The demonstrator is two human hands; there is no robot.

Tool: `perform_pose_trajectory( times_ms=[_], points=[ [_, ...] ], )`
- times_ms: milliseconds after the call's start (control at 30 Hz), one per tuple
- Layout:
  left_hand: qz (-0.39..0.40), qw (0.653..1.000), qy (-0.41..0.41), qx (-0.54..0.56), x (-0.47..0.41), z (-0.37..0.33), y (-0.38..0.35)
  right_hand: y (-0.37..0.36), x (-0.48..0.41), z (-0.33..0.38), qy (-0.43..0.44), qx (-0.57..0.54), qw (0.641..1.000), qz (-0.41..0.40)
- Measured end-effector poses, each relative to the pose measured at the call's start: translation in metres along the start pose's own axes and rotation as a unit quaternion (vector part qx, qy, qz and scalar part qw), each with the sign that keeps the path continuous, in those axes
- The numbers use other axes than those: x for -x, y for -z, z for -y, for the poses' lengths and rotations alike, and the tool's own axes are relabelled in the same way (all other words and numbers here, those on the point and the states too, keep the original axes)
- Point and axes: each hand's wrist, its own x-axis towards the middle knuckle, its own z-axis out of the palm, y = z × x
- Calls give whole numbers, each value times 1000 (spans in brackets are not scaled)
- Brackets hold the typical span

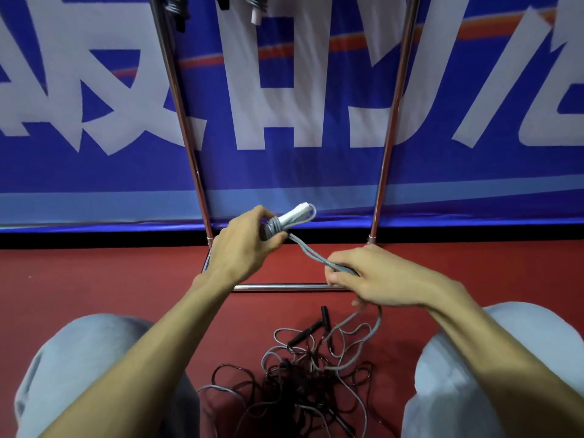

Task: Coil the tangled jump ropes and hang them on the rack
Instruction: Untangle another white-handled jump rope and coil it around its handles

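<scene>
My left hand grips the white handles of a grey jump rope, with several turns of grey cord wound round them. A doubled strand of the grey rope runs down to my right hand, which pinches it. From that hand the cord drops into a tangled pile of grey and dark ropes with black handles on the red floor between my knees. The metal rack stands in front, with coiled ropes hanging at the top edge.
A blue banner with white lettering hangs behind the rack. The rack's base bar lies on the red floor just under my hands. My knees in grey trousers flank the pile.
</scene>
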Motion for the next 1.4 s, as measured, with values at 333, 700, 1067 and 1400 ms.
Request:
perform_pose_trajectory(
  times_ms=[333, 700, 1067, 1400],
  points=[
    [149, 945, -226, -180, 20, -22, -21, 2, -9, -17, 85, 86, 953, -277],
    [198, 955, -184, 122, 25, -28, 0, 3, -22, -35, -83, -92, 931, -343],
    [130, 844, 58, 517, 16, -43, 15, -15, -24, -5, -87, -357, 928, -55],
    [105, 856, 79, 500, 12, -32, 5, -17, -9, -14, -138, -131, 966, 173]
  ],
)
